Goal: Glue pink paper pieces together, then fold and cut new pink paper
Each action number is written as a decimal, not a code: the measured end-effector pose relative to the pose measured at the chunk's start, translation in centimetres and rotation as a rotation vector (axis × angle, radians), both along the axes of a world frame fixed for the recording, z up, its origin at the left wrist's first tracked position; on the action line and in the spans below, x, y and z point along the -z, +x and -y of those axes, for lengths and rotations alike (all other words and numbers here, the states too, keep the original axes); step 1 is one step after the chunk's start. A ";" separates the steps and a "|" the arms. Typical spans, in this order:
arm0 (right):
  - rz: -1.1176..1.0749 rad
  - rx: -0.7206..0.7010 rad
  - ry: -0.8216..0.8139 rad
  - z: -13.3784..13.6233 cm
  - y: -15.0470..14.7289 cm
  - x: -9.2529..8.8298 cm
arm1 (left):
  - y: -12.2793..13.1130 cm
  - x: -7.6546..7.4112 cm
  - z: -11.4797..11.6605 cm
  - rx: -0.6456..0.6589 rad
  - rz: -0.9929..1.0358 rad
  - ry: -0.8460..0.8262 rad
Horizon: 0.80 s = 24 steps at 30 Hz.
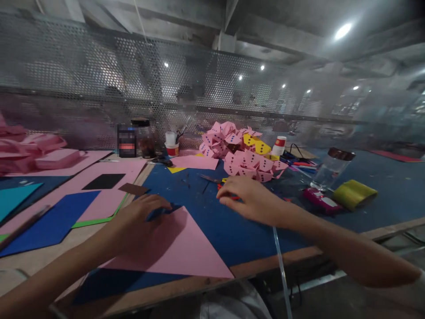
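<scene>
My left hand (141,217) rests over the left part of a pink paper sheet (186,243) with a pointed top corner. Its fingers stretch forward, apart from the thumb, and the hand covers part of the sheet. My right hand (249,199) is over scissors (212,179) on the blue mat, their blades pointing left. Orange and yellow handle parts show by its bent fingers, and a gap shows between finger and thumb. The hand partly hides the handles; I see no firm grip.
Folded pink pieces with dark dots (229,137) are heaped behind the scissors. A clear jar (328,170), magenta case (322,200) and yellow-green roll (355,194) stand right. Blue sheet (59,217) lies left. Paper cup (171,148) stands behind. Perforated metal screen (133,79) borders the back.
</scene>
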State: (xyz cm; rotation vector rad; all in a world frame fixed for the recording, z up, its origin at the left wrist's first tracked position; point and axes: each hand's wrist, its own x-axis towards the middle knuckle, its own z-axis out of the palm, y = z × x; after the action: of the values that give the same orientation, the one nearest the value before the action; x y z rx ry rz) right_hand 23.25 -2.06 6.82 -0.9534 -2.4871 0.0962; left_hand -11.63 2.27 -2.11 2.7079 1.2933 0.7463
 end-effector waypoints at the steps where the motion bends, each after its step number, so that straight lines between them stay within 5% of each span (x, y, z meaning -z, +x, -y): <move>1: 0.046 -0.049 -0.012 0.4 -0.5 0.5 | -0.3 0.5 0.6 0.019 -0.059 0.007; 6: 0.183 -0.172 -0.131 1.4 -2.1 2.6 | -0.9 2.5 3.3 0.069 -0.104 0.135; 12: 0.199 -0.220 -0.170 1.4 -2.6 4.5 | -1.2 2.3 5.1 0.081 -0.154 0.146; 24: 0.308 -0.279 -0.119 3.8 -2.9 4.9 | -1.1 3.2 6.2 0.057 -0.092 0.079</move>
State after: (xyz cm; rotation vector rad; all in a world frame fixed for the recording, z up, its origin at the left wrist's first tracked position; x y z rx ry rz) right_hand 20.37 -5.85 1.89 -0.7027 -2.9184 0.2028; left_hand -12.76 -3.89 -5.26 2.8598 1.2241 0.6893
